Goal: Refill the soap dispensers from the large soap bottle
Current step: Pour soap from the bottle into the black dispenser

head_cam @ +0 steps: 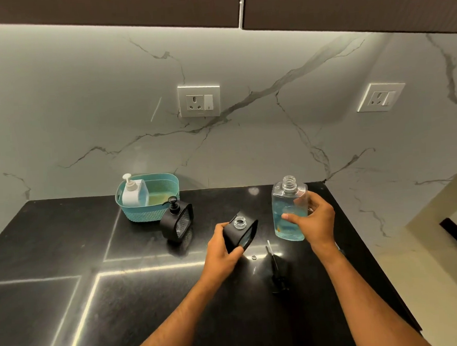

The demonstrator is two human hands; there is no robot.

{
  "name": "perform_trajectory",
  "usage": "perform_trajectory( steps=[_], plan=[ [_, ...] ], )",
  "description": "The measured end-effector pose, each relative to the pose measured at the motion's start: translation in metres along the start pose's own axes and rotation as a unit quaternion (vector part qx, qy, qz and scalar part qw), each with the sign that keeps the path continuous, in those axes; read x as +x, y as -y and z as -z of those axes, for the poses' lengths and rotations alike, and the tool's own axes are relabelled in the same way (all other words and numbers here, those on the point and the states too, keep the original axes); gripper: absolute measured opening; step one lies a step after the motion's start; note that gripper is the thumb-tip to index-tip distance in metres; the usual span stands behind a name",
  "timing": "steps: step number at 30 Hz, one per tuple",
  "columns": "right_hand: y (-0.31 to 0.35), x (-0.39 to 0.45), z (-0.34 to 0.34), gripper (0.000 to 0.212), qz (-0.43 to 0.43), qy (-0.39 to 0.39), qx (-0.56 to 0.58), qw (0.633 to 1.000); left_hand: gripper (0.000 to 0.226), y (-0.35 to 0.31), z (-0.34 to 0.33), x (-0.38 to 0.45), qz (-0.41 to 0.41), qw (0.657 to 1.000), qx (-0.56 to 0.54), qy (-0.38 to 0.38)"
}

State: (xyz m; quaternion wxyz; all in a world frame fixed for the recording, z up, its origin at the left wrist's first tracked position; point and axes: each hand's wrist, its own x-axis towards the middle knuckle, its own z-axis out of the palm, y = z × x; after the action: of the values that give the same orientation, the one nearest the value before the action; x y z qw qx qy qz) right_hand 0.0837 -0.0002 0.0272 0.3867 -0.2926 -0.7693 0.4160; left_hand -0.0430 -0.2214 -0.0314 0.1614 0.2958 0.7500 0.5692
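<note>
My right hand grips a large clear soap bottle holding blue liquid; it stands upright with its neck uncapped. My left hand holds a black dispenser with an open glass neck, tilted slightly toward the bottle. The black pump head lies on the counter in front of them, beside a small cap. A second black dispenser with its pump on stands to the left.
A teal basket at the back left holds a white pump bottle. The black counter ends at the right, near my right arm. Two wall sockets sit on the marble backsplash.
</note>
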Motion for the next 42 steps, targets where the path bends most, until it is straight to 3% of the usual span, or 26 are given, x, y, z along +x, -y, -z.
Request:
perform_trajectory(
  steps=[22, 42],
  plan=[
    [-0.057, 0.115, -0.041, 0.055, -0.115, 0.072, 0.079, 0.988, 0.043, 0.021, 0.006, 0.056, 0.059, 0.998, -0.005, 0.01],
    [-0.088, 0.14, -0.057, 0.058, -0.16, 0.111, 0.094, 0.976, 0.042, 0.031, 0.0, 0.073, 0.082, 0.994, -0.03, 0.062]
  ],
)
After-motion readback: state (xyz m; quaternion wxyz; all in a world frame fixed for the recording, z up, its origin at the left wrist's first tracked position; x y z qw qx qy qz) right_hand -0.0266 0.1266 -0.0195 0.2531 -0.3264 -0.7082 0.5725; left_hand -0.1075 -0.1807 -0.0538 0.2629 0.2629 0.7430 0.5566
